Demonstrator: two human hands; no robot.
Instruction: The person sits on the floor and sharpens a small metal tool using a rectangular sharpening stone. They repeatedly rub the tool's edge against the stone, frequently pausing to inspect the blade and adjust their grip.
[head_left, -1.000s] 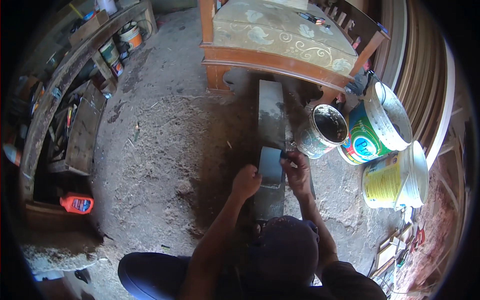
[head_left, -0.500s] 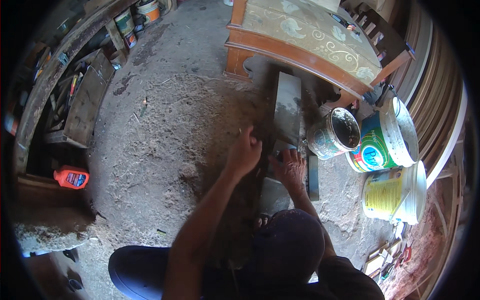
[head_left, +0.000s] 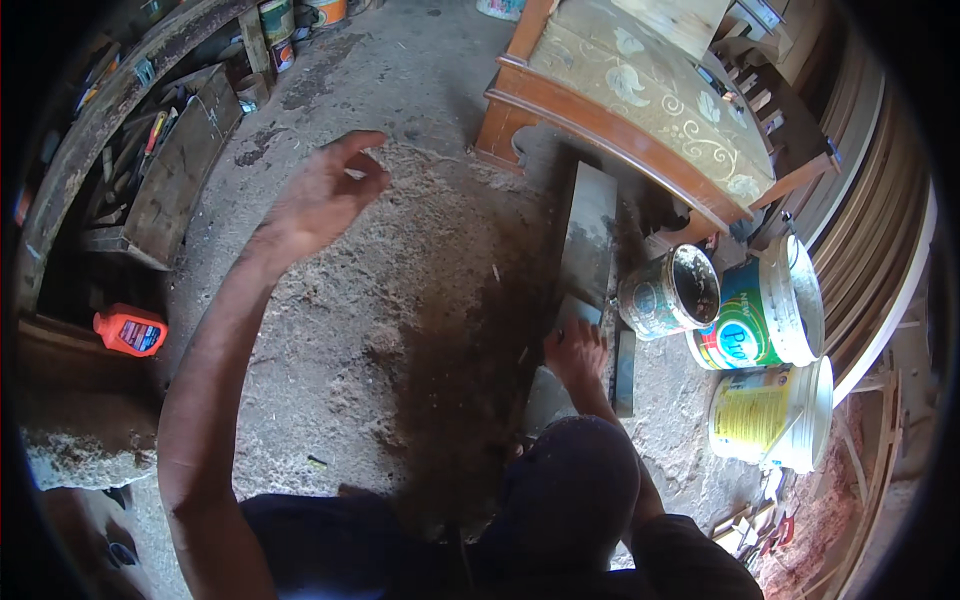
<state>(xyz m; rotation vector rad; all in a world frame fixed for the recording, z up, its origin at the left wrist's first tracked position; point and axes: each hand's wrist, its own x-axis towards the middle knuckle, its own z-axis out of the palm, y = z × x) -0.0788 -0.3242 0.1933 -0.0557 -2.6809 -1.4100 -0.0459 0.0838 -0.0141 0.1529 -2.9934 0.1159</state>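
My left hand [head_left: 325,200] is raised over the dusty floor, left of the middle. Its thumb and forefinger stand apart, with nothing visible between them. Low on the right, my right hand [head_left: 577,355] grips the near end of a flat grey piece [head_left: 580,312], fingers bent over it. What lies beneath the palm is hidden. That piece rests on a long, narrow grey board [head_left: 590,215], which runs away from me toward a wooden seat and has a dark wet-looking patch. Beside my right hand lies a narrow grey strip [head_left: 625,375].
Right of the board stand an open, stained bucket [head_left: 665,295] and two white-rimmed paint buckets [head_left: 740,330]. A carved wooden seat with floral upholstery [head_left: 640,90] blocks the far right. At left are a wooden tool box [head_left: 185,180] and a red-orange bottle [head_left: 130,331].
My left hand has swung up and left, away from my right hand and the board. The right hand stays at the grey piece. The whole view has shifted slightly.
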